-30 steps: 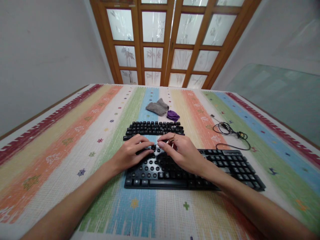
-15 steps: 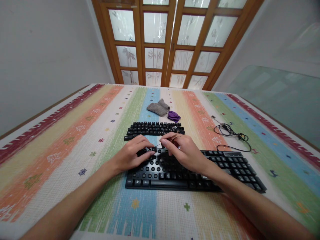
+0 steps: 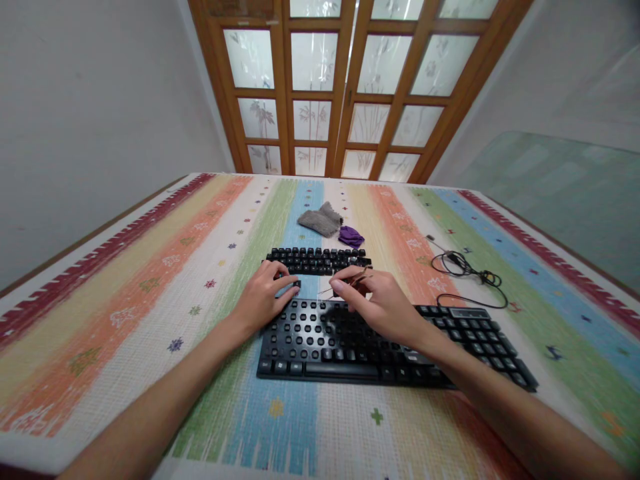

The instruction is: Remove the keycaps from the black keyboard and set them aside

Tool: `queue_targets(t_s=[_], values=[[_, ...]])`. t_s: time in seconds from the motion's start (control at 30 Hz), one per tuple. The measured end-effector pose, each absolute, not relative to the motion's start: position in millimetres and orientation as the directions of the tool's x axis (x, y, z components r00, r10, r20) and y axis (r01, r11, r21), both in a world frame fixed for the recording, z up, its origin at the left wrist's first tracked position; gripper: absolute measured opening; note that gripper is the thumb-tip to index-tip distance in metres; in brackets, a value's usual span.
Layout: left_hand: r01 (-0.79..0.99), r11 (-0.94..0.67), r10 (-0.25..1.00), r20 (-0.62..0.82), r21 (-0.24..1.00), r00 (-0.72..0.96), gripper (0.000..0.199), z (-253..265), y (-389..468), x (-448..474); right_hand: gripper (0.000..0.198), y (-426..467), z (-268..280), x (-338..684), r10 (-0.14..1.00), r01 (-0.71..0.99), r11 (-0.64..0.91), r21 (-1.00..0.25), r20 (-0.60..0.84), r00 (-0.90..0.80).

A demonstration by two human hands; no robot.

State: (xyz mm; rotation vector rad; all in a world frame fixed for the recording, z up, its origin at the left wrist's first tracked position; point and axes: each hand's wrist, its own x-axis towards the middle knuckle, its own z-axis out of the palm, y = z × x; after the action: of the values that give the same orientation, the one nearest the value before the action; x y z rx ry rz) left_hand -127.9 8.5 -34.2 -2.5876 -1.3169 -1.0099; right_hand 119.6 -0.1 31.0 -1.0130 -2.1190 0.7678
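Note:
Beyond the near-left part of a black keyboard, my left hand pinches a black keycap between thumb and finger. My right hand is closed round thin metal tweezers, whose fine points stick out to the left above the keyboard's back edge. Bare key posts show across the left of the keyboard, while keycaps sit on its front row and right side. Rows of loose black keycaps lie behind it, partly hidden by my hands.
A grey cloth and a bunched purple cloth lie past the keycaps. To the right is a coiled black cable. A striped tablecloth covers the table, with wood-framed glass doors beyond.
My left hand has moved back and left, off the keyboard, with a keycap in its fingers. The right hand and tweezers stay near the same spot. The view has shifted slightly.

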Motion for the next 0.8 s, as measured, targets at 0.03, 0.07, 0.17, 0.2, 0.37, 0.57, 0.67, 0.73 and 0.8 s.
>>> queue_targets(t_s=[0.03,0.07,0.17,0.2,0.37,0.57,0.67,0.73,0.8], values=[[0.751,-0.620,0.709,0.573,0.228,0.411,0.016,-35,9,-128,0.033,-1,31,119,0.816,0.431,0.531,-0.730,0.301,-0.494],[0.757,-0.610,0.719,0.565,0.234,0.405,0.015,-36,10,-128,0.032,-2,31,118,0.811,0.427,0.531,-0.731,0.294,-0.506],[0.765,-0.591,0.744,0.539,0.255,0.395,0.015,-37,14,-128,0.031,-5,32,117,0.787,0.403,0.538,-0.740,0.271,-0.555],[0.768,-0.586,0.751,0.530,0.260,0.394,0.014,-38,16,-129,0.031,-6,33,116,0.774,0.393,0.548,-0.739,0.269,-0.573],[0.788,-0.564,0.769,0.504,0.246,0.393,0.013,-39,25,-128,0.028,-9,39,117,0.723,0.380,0.581,-0.720,0.242,-0.647],[0.791,-0.557,0.771,0.510,0.253,0.380,0.009,-38,26,-128,0.030,-12,42,118,0.682,0.398,0.602,-0.692,0.185,-0.708],[0.793,-0.549,0.780,0.503,0.266,0.372,0.011,-37,25,-129,0.033,-13,44,119,0.653,0.415,0.621,-0.665,0.146,-0.743],[0.800,-0.537,0.790,0.492,0.265,0.367,0.012,-37,24,-128,0.035,-14,47,120,0.630,0.416,0.624,-0.662,0.112,-0.768],[0.811,-0.527,0.798,0.477,0.254,0.369,0.013,-36,24,-127,0.034,-13,49,121,0.612,0.416,0.623,-0.663,0.082,-0.787]])
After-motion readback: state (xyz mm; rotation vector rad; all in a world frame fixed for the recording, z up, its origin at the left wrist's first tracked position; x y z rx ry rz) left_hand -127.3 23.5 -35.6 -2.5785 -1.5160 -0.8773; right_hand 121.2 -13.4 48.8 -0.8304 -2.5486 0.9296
